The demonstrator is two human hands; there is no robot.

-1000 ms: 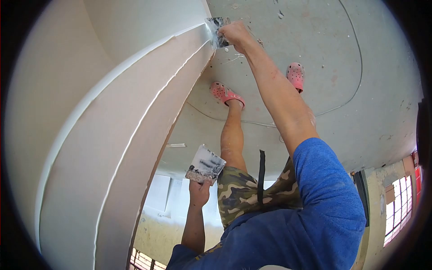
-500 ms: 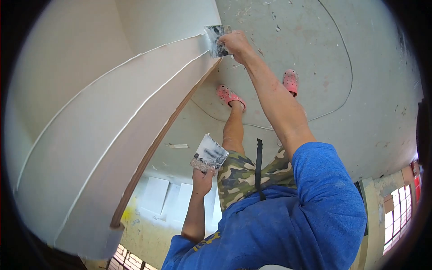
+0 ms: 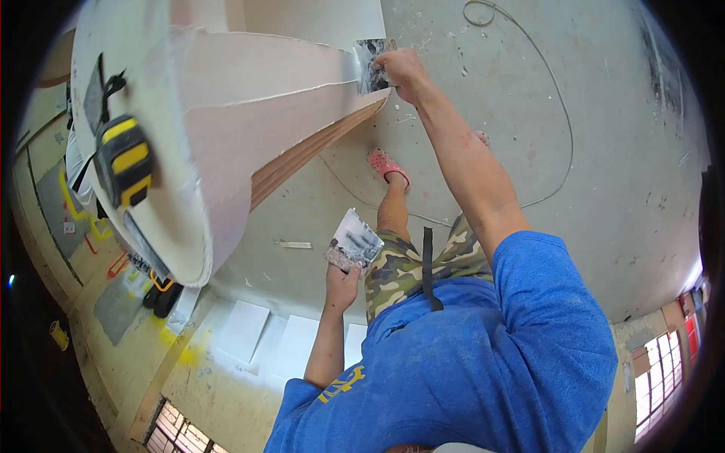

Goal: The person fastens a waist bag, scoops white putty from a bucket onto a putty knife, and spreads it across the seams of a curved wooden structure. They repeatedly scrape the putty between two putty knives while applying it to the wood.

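White-coated plywood panel (image 3: 257, 128) runs from near left to far centre above the grey concrete floor (image 3: 604, 151). At its far end the right hand (image 3: 404, 74) has its fingers clenched on a small plaster-smeared steel putty knife (image 3: 368, 60), blade pressed against the panel's edge. Nearer, the left hand (image 3: 341, 285) grips a wide plaster-coated steel blade (image 3: 353, 241), well apart from the panel. A yellow-and-black tape measure (image 3: 123, 160) lies on the panel's near left.
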